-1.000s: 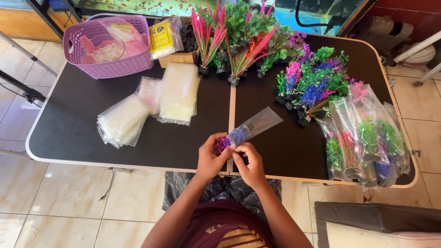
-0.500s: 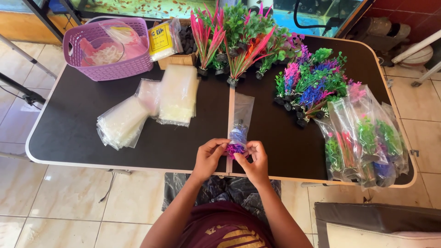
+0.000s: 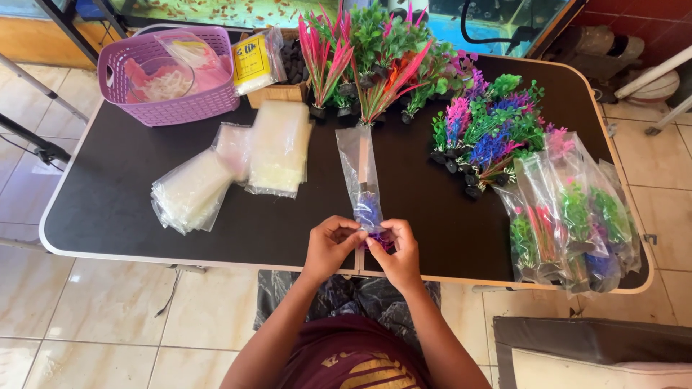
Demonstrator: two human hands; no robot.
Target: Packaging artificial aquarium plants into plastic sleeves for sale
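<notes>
Both hands at the near edge of the table [image 3: 130, 187], working one clear narrow bag [image 3: 359, 173]. My left hand [image 3: 328, 248] pinches the bag's open mouth; my right hand [image 3: 396, 252] pinches the purple plastic plant [image 3: 371, 216] at its base, the leafy part already inside the film. Both grips are pressed shut on bag and plant — nothing loose between them.

Risk, as I judge it: the leaf tips could snag the thin film and bunch or tear it if pushed crooked; the mouth could slip from my left fingers and fold shut.

The bag runs away from my grip, flat along the table's middle seam, its far end pointing toward the upright plants [image 3: 375, 50]. Stack of empty bags [image 3: 231, 169] to the left, packed plants [image 3: 569, 209] to the right — both well apart from my hands.
</notes>
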